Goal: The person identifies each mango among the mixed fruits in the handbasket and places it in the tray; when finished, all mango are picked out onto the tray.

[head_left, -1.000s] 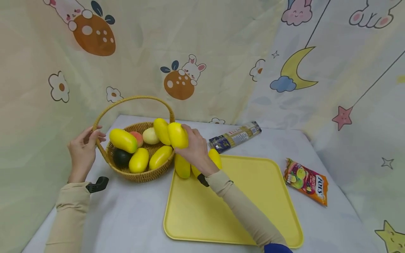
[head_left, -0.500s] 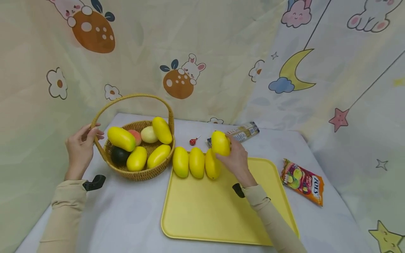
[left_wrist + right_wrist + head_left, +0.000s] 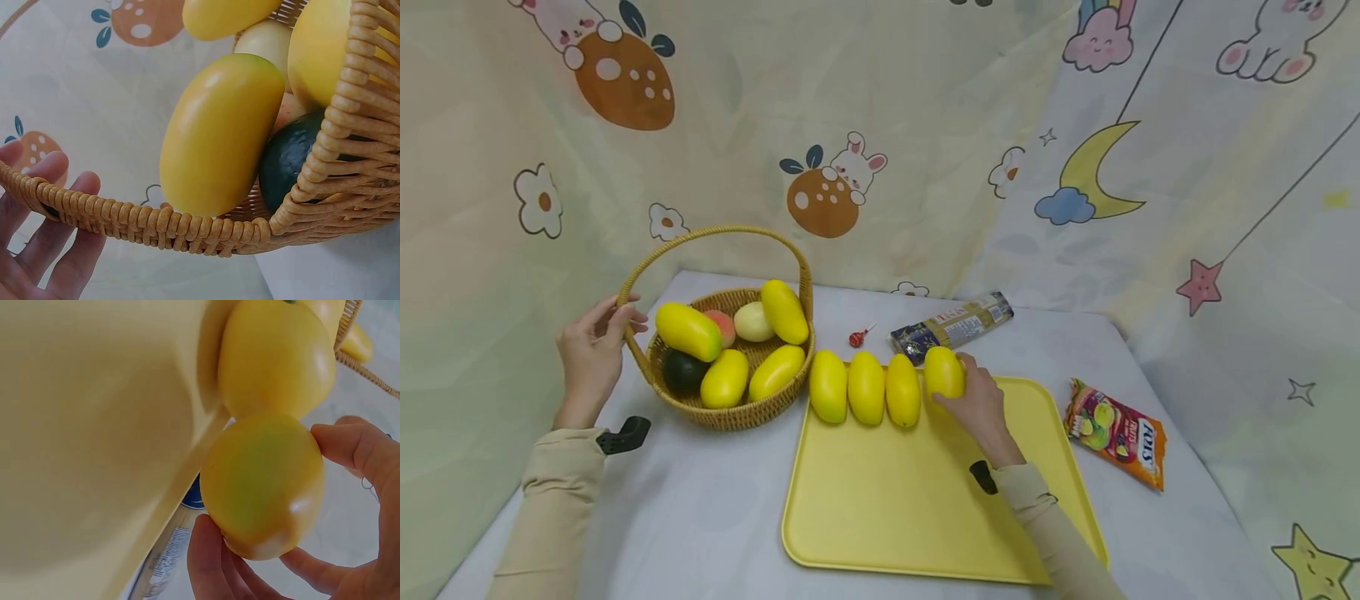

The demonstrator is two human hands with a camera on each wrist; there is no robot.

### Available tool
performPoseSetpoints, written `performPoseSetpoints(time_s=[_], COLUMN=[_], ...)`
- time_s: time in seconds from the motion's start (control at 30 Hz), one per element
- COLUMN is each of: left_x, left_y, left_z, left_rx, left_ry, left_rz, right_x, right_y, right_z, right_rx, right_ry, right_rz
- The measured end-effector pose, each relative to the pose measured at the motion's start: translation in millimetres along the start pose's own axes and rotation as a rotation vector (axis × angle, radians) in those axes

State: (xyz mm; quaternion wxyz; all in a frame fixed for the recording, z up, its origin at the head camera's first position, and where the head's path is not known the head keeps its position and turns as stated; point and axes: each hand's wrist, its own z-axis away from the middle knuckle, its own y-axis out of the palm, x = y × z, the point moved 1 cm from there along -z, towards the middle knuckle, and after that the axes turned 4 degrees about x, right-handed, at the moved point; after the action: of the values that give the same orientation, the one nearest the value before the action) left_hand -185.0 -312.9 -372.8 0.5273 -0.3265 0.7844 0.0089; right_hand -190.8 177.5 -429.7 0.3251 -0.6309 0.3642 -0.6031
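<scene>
My right hand [image 3: 979, 408] pinches a yellow mango [image 3: 944, 372] between thumb and fingers, over the far edge of the yellow tray [image 3: 917, 508]. In the right wrist view the held mango [image 3: 262, 487] shows a greenish end, close beside another mango [image 3: 278, 359]. Three mangoes stand side by side to its left along that edge, the nearest being one mango [image 3: 902, 390]. My left hand [image 3: 593, 350] holds the handle of the wicker basket [image 3: 737, 419] at its left side. Inside are several mangoes, a peach [image 3: 722, 327], a pale round fruit [image 3: 752, 322] and a dark green fruit [image 3: 683, 371].
Behind the tray lie a long noodle packet [image 3: 955, 327] and a small red lollipop [image 3: 858, 338]. To the tray's right is an orange candy bag [image 3: 1118, 433]. A patterned cloth [image 3: 925, 150] hangs behind the white table.
My right hand has carried the mango from beside the basket rightward, then down to the tray's far edge, right of the three mangoes. The left hand keeps its hold on the handle.
</scene>
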Motion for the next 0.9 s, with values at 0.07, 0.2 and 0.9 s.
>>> performPoseSetpoints(time_s=[0.07,0.2,0.9], left_x=[1.0,1.4,1.4], left_y=[-0.1,0.8,-0.9], left_z=[0.0,-0.3,-0.2], left_rx=[0.0,0.008,0.01], left_ry=[-0.002,0.004,0.007], left_rz=[-0.006,-0.01,-0.035], right_x=[-0.4,-1.9,-1.2], right_y=[2.7,8.1,12.3], right_z=[0.7,1.7,1.5], right_rx=[0.014,0.035,0.086], right_ry=[0.007,0.024,0.038], right_rz=[-0.001,0.001,0.141])
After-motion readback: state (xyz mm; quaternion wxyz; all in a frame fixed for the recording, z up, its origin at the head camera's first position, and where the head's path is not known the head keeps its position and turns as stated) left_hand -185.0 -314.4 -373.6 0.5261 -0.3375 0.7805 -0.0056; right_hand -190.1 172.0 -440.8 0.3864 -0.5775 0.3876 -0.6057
